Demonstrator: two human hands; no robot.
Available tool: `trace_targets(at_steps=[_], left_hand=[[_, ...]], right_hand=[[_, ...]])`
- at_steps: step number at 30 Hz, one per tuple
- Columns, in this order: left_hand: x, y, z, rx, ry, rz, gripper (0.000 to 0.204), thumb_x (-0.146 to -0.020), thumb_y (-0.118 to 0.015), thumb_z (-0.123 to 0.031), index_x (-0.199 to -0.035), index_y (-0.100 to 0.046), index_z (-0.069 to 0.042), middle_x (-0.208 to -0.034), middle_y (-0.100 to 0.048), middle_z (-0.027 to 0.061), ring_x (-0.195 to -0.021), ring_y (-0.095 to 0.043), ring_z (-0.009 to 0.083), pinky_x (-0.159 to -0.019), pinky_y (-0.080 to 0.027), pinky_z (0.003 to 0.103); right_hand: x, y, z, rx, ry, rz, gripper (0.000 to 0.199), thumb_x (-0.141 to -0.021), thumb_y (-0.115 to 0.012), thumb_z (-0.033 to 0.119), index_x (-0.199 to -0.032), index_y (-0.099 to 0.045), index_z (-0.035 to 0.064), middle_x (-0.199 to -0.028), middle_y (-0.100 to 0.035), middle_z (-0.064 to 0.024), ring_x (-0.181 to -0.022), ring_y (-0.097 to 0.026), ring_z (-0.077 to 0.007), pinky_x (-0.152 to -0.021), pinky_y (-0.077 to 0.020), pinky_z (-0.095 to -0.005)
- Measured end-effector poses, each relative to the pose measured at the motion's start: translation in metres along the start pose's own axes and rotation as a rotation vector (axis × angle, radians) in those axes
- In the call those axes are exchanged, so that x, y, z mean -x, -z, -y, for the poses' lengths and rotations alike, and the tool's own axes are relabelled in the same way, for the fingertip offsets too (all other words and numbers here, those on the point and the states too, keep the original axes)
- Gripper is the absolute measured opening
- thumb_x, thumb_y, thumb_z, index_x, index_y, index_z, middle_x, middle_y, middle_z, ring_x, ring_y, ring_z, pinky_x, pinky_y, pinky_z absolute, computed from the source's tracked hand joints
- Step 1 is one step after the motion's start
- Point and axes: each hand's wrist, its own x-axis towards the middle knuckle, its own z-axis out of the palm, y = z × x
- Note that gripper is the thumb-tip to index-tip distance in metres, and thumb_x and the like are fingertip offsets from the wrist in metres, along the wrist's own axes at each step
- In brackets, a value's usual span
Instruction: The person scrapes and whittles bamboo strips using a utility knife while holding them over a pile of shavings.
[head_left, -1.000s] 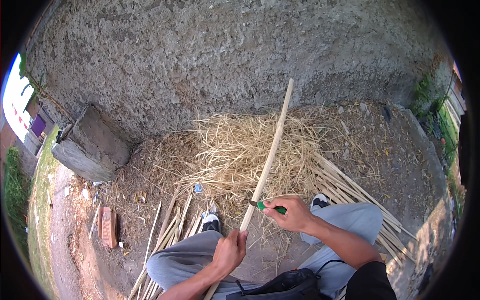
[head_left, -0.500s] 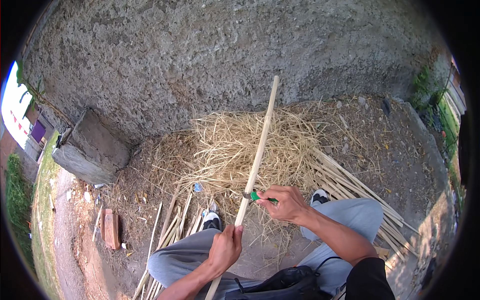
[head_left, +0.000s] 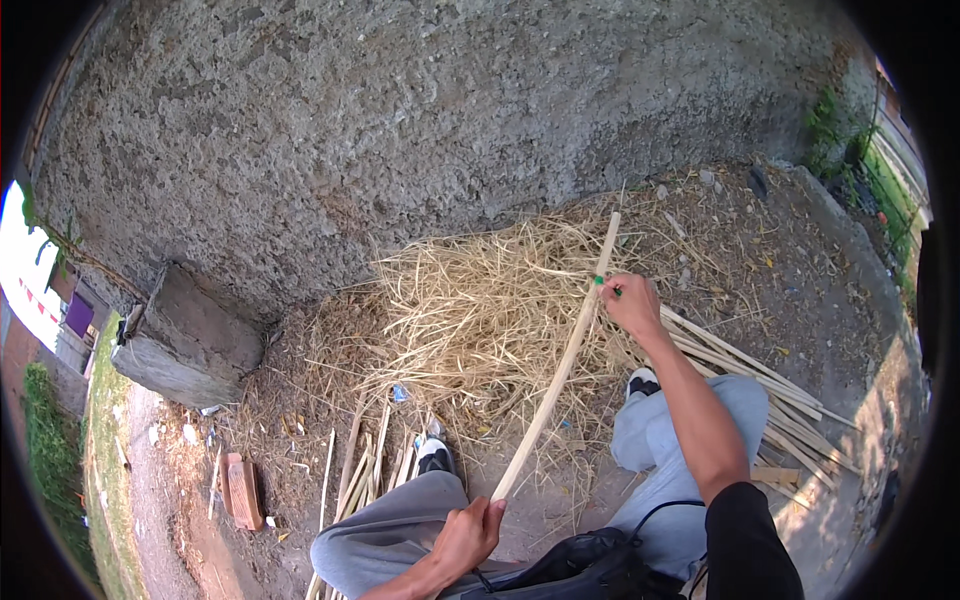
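Observation:
A long pale strip, bamboo by its look [head_left: 548, 405], slants from my lap up and away to the right. Its lower part is gripped in my closed left hand [head_left: 468, 535], thumb lying along the strip. My right hand [head_left: 632, 303] is closed round a small green-handled knife [head_left: 600, 281], held against the strip near its far end; the blade can hardly be made out. Beneath the strip spreads a heap of straw-coloured shavings [head_left: 470, 315].
More pale strips lie at the right [head_left: 795, 395] and beside my left leg [head_left: 370, 455]. A rough grey wall [head_left: 400, 130] rises behind the heap. A stone block [head_left: 190, 340] and a reddish brick [head_left: 241, 492] stand at left. A black bag [head_left: 590, 568] rests on my lap.
My right hand has moved with the knife up along the strip, away from me toward its far end. The strip now leans further right and lower, still in my left hand.

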Motion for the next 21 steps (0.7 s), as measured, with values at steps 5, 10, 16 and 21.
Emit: trace_targets(at_steps=[5,10,16,21], left_hand=[[-0.020,0.010,0.023,0.065,0.046,-0.041,0.037,-0.099,-0.052,-0.028,-0.080,-0.056,0.004,-0.059,-0.055,0.0271,-0.059,-0.059,0.0478,-0.052,-0.044,0.050],[-0.031,0.013,0.013,0.116,0.112,-0.095,0.038,-0.099,-0.052,-0.028,-0.080,-0.058,0.004,-0.058,-0.054,0.0250,-0.054,-0.058,0.0425,-0.052,-0.043,0.047],[-0.039,0.004,0.027,0.224,0.133,-0.078,0.038,-0.096,-0.060,-0.029,-0.079,-0.061,0.004,-0.051,-0.046,0.0034,-0.048,-0.041,0.0078,-0.043,-0.032,0.033],[-0.039,0.005,0.024,0.224,0.156,-0.085,0.044,-0.091,-0.064,-0.038,-0.081,-0.064,0.005,-0.053,-0.056,0.0155,-0.048,-0.057,0.0203,-0.048,-0.043,0.038]], right_hand=[[0.018,-0.016,0.026,-0.412,0.105,0.028,0.022,-0.088,-0.069,0.020,-0.095,-0.070,-0.0015,-0.077,-0.070,-0.0106,-0.063,-0.057,-0.0138,-0.062,-0.0458,-0.0334],[0.079,-0.028,0.082,-0.305,0.148,0.340,0.025,-0.088,-0.069,0.025,-0.097,-0.071,0.0014,-0.087,-0.072,-0.0121,-0.067,-0.063,-0.0177,-0.064,-0.0483,-0.0345],[0.113,-0.022,0.103,-0.323,0.322,0.501,0.024,-0.088,-0.071,0.023,-0.099,-0.071,0.0013,-0.090,-0.073,-0.0111,-0.073,-0.067,-0.0166,-0.068,-0.0515,-0.0322],[0.121,-0.009,0.104,-0.229,0.301,0.582,0.027,-0.086,-0.070,0.029,-0.097,-0.071,0.0044,-0.093,-0.073,-0.0103,-0.076,-0.070,-0.0266,-0.071,-0.0533,-0.0362]])
